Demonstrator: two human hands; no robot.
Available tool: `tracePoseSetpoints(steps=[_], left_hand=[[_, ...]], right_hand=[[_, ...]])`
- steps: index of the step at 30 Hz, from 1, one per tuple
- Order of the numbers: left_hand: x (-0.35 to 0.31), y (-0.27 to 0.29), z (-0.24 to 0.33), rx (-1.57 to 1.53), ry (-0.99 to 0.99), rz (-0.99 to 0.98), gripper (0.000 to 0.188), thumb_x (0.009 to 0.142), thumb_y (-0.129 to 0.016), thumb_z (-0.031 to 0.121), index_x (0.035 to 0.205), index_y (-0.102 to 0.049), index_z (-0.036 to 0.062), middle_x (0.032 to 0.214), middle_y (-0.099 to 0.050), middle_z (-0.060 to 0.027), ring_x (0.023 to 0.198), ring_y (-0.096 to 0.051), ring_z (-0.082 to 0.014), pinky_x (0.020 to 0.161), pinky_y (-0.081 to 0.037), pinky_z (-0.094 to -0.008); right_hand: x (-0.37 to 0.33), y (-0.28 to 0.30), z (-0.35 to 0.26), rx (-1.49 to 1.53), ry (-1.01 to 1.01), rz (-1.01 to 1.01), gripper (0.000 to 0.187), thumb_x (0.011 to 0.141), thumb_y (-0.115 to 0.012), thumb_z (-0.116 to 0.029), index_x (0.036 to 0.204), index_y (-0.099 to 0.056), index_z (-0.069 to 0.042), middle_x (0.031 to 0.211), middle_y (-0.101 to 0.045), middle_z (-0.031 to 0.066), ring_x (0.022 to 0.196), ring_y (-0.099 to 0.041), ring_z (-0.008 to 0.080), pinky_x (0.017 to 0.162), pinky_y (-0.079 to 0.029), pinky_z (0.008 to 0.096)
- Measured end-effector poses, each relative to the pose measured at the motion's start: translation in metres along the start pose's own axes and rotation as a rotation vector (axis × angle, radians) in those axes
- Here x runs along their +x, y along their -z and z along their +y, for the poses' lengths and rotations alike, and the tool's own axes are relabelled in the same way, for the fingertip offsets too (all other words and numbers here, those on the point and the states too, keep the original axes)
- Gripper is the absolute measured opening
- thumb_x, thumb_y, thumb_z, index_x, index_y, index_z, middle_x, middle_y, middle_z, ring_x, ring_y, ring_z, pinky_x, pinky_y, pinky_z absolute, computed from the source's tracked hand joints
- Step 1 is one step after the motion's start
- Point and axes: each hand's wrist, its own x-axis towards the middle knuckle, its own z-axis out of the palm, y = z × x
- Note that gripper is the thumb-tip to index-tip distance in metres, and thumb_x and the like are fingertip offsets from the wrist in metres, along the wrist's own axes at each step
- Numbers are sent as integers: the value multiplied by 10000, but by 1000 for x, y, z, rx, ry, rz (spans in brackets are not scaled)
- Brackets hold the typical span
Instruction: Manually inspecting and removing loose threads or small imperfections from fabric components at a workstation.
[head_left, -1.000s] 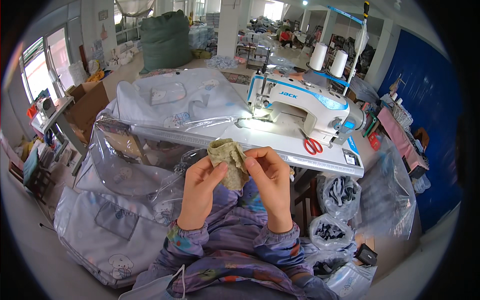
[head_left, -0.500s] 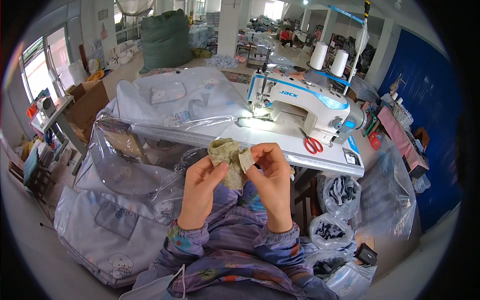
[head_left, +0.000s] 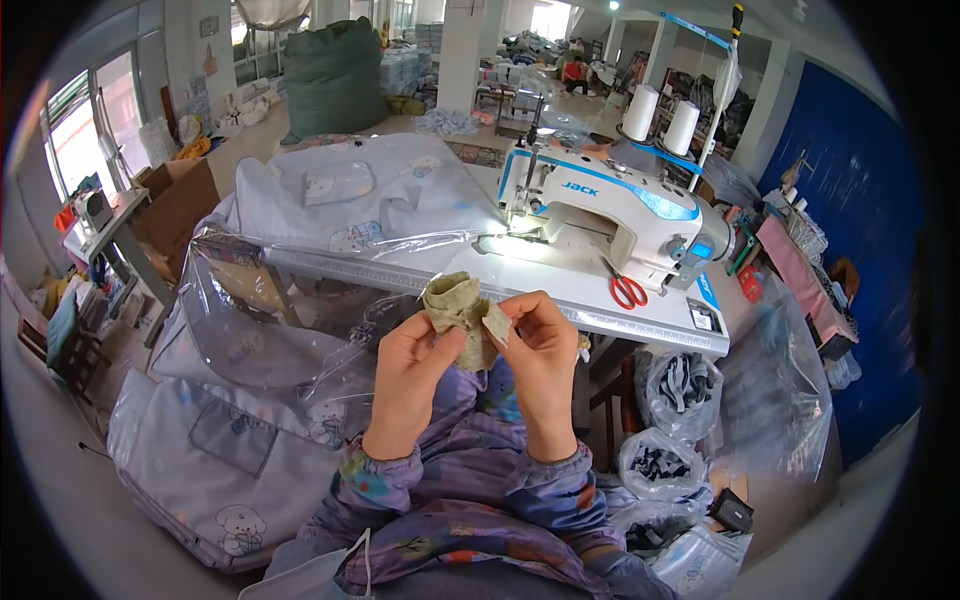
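Above my lap I hold a crumpled, partly rolled olive-beige piece of cloth or soft paper (head_left: 457, 297); I cannot tell which. My left hand (head_left: 412, 372) pinches its left side, thumb pressed against the front. A loose flap at its right edge is caught between the thumb and fingers of my right hand (head_left: 541, 352). Just beyond both hands is the edge of a sewing table, where a white and blue sewing machine (head_left: 600, 195) stands with its lamp lit. Red-handled scissors (head_left: 628, 291) lie on the table by the machine.
Pale grey printed fabric (head_left: 380, 190) covers the table's left part, with more padded pieces (head_left: 215, 470) and clear plastic at my left. Bags of dark strips (head_left: 660, 465) stand at my right. Two white thread cones (head_left: 681, 128) rise behind the machine. A person (head_left: 575, 75) sits far back.
Both hands have shifted slightly, and the right-hand flap is now bent a little farther outward from the roll. The table and machine look the same.
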Motion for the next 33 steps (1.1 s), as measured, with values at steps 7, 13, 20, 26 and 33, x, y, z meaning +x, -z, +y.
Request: tracePoseSetpoints(steps=[7, 13, 20, 26, 33], left_hand=[[1, 0, -8, 134, -82, 55, 287, 941, -674, 14, 1220, -655, -52, 1136, -689, -48, 1039, -596, -85, 935, -463, -251], [0, 0, -2, 158, -50, 104, 264, 953, -673, 38, 1201, -664, -54, 1103, -697, -42, 1000, -597, -74, 894, -472, -236], [1, 1, 0, 186, -46, 76, 257, 964, -664, 54, 1198, -667, -52, 1101, -697, -43, 986, -597, -70, 873, -484, -239], [2, -1, 1, 198, -28, 79, 251, 957, -671, 57, 1181, -673, -58, 1080, -704, -41, 976, -600, -69, 860, -485, -241], [2, 3, 0, 224, -23, 81, 230, 949, -673, 52, 1152, -683, -57, 1061, -707, -38, 961, -605, -67, 852, -481, -237]], right_hand=[[-4, -10, 2, -241, 152, 64, 102, 878, -681, 42, 964, -635, 13, 876, -643, 1, 797, -558, 55, 731, -457, 211], [-1, -5, -8, 43, -56, -3, 115, 927, -677, -29, 1030, -650, 12, 920, -667, 7, 828, -584, 64, 757, -468, 225], [7, 15, -4, 137, -117, -75, 174, 1012, -606, -157, 1035, -673, 2, 994, -689, 50, 909, -602, 105, 849, -465, 271], [8, 22, -6, 194, -147, -78, 205, 1023, -599, -175, 1055, -688, 7, 1040, -693, 63, 940, -604, 113, 877, -467, 276], [11, 26, -8, 65, -184, -257, 251, 874, -732, 18, 1122, -695, 4, 1006, -685, 14, 913, -604, 73, 842, -483, 226]])
